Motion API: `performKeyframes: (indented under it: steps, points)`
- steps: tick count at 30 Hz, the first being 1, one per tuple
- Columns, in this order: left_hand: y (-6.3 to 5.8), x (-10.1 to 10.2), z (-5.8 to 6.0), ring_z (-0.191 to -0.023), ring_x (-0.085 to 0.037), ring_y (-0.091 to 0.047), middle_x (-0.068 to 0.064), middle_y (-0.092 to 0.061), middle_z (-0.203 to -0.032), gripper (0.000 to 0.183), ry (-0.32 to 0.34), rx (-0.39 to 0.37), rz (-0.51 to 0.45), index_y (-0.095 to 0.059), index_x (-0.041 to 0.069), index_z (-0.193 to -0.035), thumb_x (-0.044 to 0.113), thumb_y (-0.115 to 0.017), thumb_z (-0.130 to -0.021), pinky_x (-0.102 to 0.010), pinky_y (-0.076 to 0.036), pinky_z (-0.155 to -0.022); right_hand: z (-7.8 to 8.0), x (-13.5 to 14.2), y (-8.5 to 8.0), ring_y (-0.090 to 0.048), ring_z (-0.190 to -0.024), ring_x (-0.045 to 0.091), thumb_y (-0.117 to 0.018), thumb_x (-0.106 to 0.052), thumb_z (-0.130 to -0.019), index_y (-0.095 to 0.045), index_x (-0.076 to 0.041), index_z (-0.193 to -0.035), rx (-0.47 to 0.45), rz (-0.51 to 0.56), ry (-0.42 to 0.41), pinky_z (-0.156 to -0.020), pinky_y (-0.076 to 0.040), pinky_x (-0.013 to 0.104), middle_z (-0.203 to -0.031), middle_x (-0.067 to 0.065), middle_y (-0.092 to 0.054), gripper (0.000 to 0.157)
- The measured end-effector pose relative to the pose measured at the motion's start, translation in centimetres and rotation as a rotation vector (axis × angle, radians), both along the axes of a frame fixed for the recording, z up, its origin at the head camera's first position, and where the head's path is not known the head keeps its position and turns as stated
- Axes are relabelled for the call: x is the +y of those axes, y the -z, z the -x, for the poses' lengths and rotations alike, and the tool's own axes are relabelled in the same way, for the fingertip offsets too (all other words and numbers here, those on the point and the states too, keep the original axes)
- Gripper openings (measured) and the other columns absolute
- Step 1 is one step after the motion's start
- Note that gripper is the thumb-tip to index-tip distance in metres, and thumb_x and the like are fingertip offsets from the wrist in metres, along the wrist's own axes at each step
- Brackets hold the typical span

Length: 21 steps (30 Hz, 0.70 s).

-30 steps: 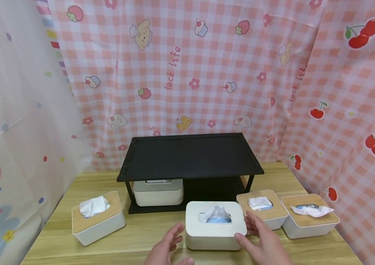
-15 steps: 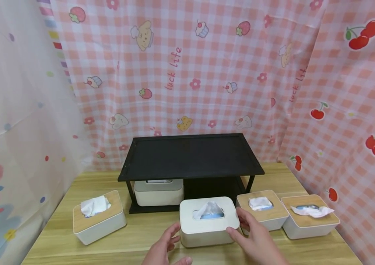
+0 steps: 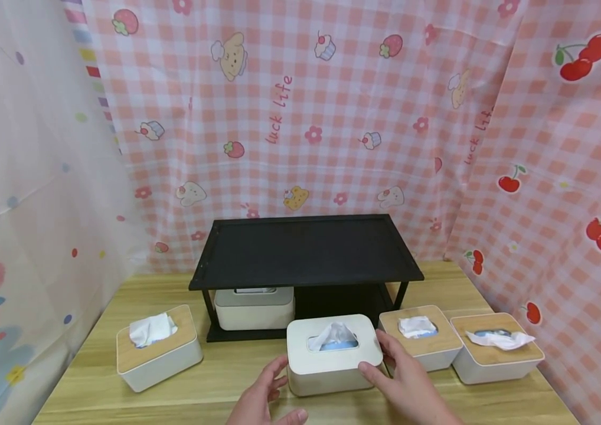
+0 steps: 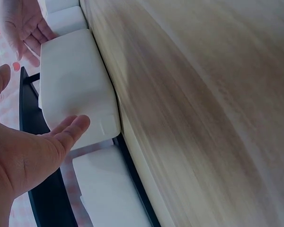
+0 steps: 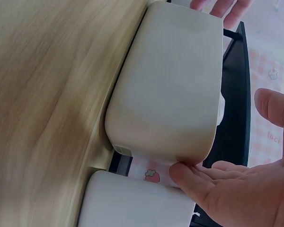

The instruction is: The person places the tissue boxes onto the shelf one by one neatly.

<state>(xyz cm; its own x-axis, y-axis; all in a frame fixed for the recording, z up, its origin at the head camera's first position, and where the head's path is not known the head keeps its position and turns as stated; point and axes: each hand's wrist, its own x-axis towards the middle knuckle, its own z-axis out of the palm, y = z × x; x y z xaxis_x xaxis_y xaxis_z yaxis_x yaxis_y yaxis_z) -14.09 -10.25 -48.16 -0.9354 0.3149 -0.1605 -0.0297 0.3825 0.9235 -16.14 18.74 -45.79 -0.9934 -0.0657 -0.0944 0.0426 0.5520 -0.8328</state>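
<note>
A white tissue box (image 3: 331,382) with a white lid stands on the table in front of the black rack, a tissue poking from its slot. My left hand (image 3: 260,394) is at its left side, fingertips right by the wall and thumb held off. On the other side, my right hand (image 3: 407,381) lays its fingertips against the box's right end. In the right wrist view, the straight fingers of the right hand (image 5: 236,187) touch the lower end of the box (image 5: 168,85), thumb spread away. The left wrist view has the left hand's fingers (image 4: 73,132) over the box's end, loosely extended.
The low black rack (image 3: 308,251) stands behind, another white tissue box (image 3: 255,316) in its left part. Wood-lidded tissue boxes stand at the left (image 3: 159,354), just right of my right hand (image 3: 428,336) and at the far right (image 3: 497,348). Patterned curtains hang behind and beside the wooden table.
The white tissue box has shifted left and slightly toward the rack, turning a little, with my right hand following against its side. In the last half second it has barely moved.
</note>
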Motion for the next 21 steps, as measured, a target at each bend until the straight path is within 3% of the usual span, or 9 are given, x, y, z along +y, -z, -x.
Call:
performKeyframes:
  steps: [6, 15, 21]
  points:
    - [-0.03, 0.06, 0.02, -0.132, -0.038, -0.053, -0.018, -0.037, -0.157, 0.097, 0.011, 0.025, -0.002, -0.03, 0.007, -0.152, 0.049, -0.079, -0.08, -0.054, -0.049, -0.102, -0.09, 0.07, -0.03, -0.043, -0.142, 0.033, -0.07, -0.055, -0.086, -0.035, -0.005, -0.151, 0.017, -0.038, -0.016, -0.111, -0.042, 0.045, -0.156, 0.017, -0.039, 0.089]
    - [-0.25, 0.12, 0.14, -0.133, -0.039, -0.051, -0.017, -0.035, -0.159, 0.098, 0.0, -0.03, -0.024, -0.029, 0.011, -0.154, 0.05, -0.079, -0.08, -0.056, -0.046, -0.104, -0.36, 0.05, -0.12, -0.039, -0.144, 0.035, -0.067, -0.059, -0.086, -0.035, -0.01, -0.152, -0.001, -0.111, -0.01, -0.114, -0.037, 0.054, -0.156, 0.017, -0.04, 0.088]
    - [-0.21, 0.08, 0.06, -0.132, -0.04, -0.052, -0.019, -0.036, -0.158, 0.097, 0.012, -0.01, -0.019, -0.028, 0.011, -0.154, 0.049, -0.079, -0.08, -0.055, -0.047, -0.103, -0.56, 0.1, -0.05, -0.042, -0.141, 0.035, -0.068, -0.059, -0.086, -0.037, -0.011, -0.151, 0.041, -0.149, -0.014, -0.112, -0.038, 0.057, -0.154, 0.017, -0.044, 0.086]
